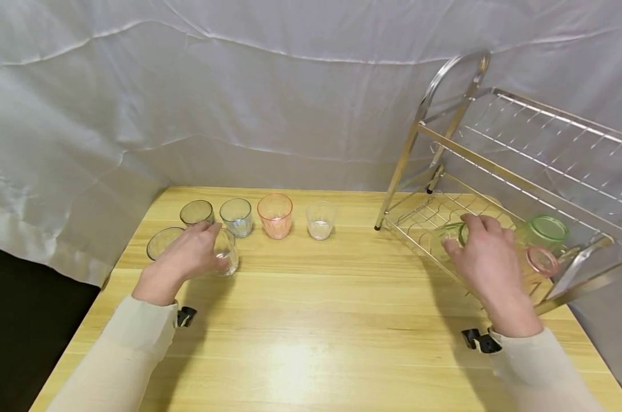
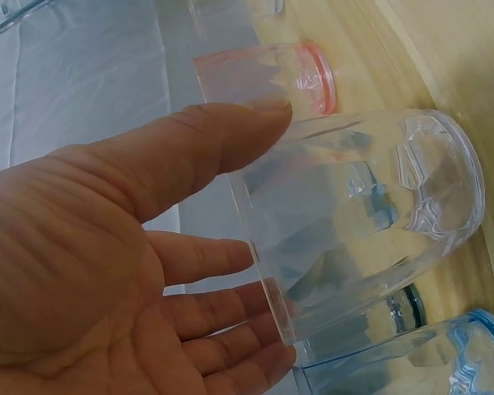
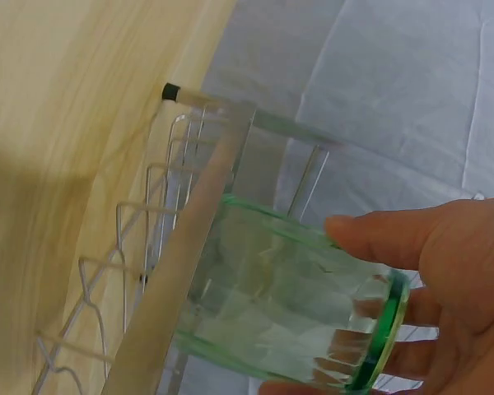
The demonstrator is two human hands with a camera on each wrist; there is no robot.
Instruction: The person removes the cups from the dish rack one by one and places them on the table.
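My left hand (image 1: 184, 254) is at a clear glass (image 1: 229, 254) on the left of the table. In the left wrist view, the thumb lies along one side of this clear glass (image 2: 346, 230) and the other fingertips meet its rim opposite. On the right, my right hand (image 1: 488, 257) grips a green glass (image 3: 272, 280) by its thick base end, mouth downward, at the wire rack (image 1: 419, 246). The thumb is on one side, the fingers on the other. Beside that hand, another green glass (image 1: 549, 228) and a pink glass (image 1: 542, 261) stand upside down in the rack.
Along the table's back stand a dark glass (image 1: 196, 212), a blue glass (image 1: 236, 217), a pink glass (image 1: 276, 216) and a clear glass (image 1: 321, 220). Another dark-rimmed glass (image 1: 158, 243) sits partly behind the left hand. The rack's upper shelf (image 1: 558, 149) overhangs the right side.
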